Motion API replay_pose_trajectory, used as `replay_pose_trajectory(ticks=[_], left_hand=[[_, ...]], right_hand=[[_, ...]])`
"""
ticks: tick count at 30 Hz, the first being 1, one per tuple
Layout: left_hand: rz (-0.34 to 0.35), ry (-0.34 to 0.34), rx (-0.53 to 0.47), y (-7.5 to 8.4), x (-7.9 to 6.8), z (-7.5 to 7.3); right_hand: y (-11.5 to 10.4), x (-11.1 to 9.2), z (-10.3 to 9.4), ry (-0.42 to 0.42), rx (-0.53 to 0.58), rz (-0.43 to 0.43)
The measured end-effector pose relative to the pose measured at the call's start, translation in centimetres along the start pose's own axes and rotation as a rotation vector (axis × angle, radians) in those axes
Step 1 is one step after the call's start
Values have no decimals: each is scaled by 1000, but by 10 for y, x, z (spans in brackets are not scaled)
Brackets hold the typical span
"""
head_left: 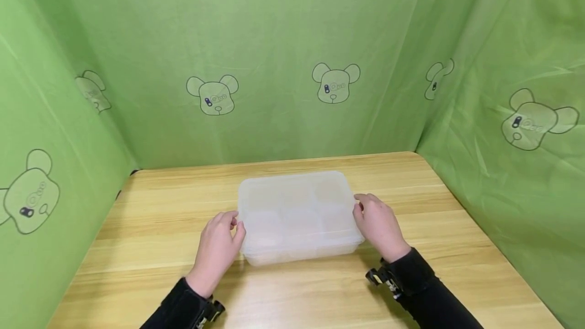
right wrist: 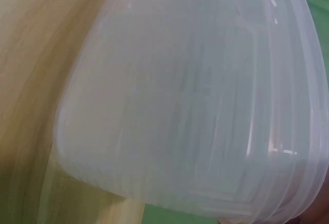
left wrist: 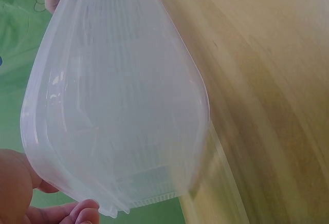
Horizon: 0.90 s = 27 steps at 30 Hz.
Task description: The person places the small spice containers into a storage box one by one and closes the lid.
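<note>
A frosted, see-through plastic storage box [head_left: 297, 212] with a lid lies flat on the wooden table, slightly askew. Faint compartments show through its top. At the box's left edge, my left hand [head_left: 221, 240] grips the rim with bent fingers and thumb. My right hand [head_left: 379, 222] holds the opposite edge the same way. In the left wrist view, the left fingers [left wrist: 85, 212] are close to the lid's lip, near a small tab. The box wall [right wrist: 154, 95] fills most of the right wrist view and hides nearly all of the right hand.
The light wooden table [head_left: 164, 217] extends around the box on every side. Green cloth [head_left: 274, 29] printed with bear heads hangs behind the table and along both sides. Each wrist wears a black band [head_left: 409, 270] with a small device.
</note>
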<state>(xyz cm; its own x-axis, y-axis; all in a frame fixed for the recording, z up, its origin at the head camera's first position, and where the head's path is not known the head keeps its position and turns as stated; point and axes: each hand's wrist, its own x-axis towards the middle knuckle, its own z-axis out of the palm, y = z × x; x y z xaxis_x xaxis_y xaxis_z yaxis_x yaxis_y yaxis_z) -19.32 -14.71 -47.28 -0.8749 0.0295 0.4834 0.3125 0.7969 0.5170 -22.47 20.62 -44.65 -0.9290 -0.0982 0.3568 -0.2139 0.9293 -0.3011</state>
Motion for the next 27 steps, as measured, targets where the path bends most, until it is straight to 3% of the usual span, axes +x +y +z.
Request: replay_pose_trajectory(ticks=[14,27], left_hand=[[-47,-13,-22,-1,-1,-4],[-28,-43,1,-1,-2,1]], right_hand=[[3,0,-1,5,18,11],[2,0,3,-12,21,14]])
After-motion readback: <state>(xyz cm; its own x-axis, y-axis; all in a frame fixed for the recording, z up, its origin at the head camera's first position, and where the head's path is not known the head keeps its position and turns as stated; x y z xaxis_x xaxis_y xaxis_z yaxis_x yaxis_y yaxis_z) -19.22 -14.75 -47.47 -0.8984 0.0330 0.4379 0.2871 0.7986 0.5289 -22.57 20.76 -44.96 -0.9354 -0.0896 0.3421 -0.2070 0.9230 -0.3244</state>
